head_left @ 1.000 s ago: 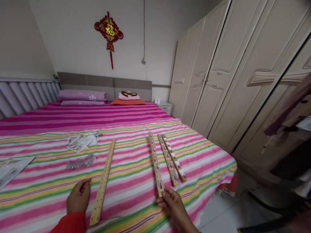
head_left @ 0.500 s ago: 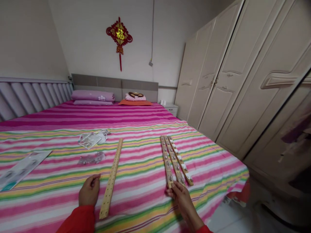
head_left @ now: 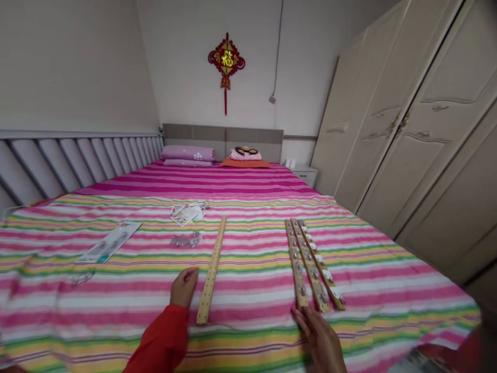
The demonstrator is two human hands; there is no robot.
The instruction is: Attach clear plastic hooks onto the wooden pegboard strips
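My left hand (head_left: 184,288) is curled closed above the striped sheet, just left of a bare wooden strip (head_left: 212,272) with rows of small holes. Anything inside its fingers is hidden. On the right, my right hand (head_left: 320,334) has its fingers closed at the near end of a wooden strip with shiny metal fittings (head_left: 297,267). Close beside that lie a second strip with metal fittings (head_left: 312,267) and a third strip with white round pieces (head_left: 323,269). All three run away from me, nearly side by side, fanning apart slightly at the near ends.
Clear plastic bags with small metal parts (head_left: 186,239) and some small packets (head_left: 188,212) lie beyond my left hand. Farther left are a flat long package (head_left: 111,242) and a crumpled clear wrapper (head_left: 83,277). Pillows (head_left: 188,154) lie by the headboard; a wardrobe (head_left: 407,119) stands right.
The view has swung left, so everything sits farther right in it. My right hand stays at the near end of the leftmost fitted strip. My left hand remains curled beside the bare strip.
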